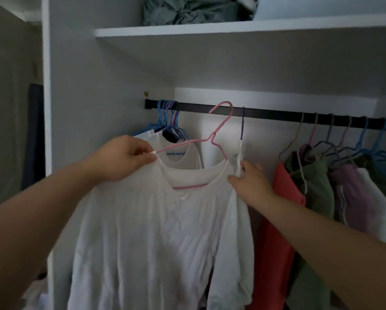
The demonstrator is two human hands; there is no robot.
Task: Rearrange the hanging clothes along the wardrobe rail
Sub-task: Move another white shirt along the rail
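Note:
A white top (160, 231) hangs on a pink hanger (221, 124) whose hook sits in front of the black rail (265, 114), off it. My left hand (125, 157) pinches the hanger's left shoulder end and the top's neckline. My right hand (250, 182) touches the top's right shoulder, next to a white garment edge hanging from a dark hanger (242, 126) on the rail. Another white garment (187, 151) hangs behind, on a blue hanger.
Several blue hangers (165, 117) bunch at the rail's left end. To the right hang a red garment (277, 220), a green one (315, 198), a lilac one (353, 193) and more. A white shelf (232, 30) above carries bundled grey-green fabric (194, 10).

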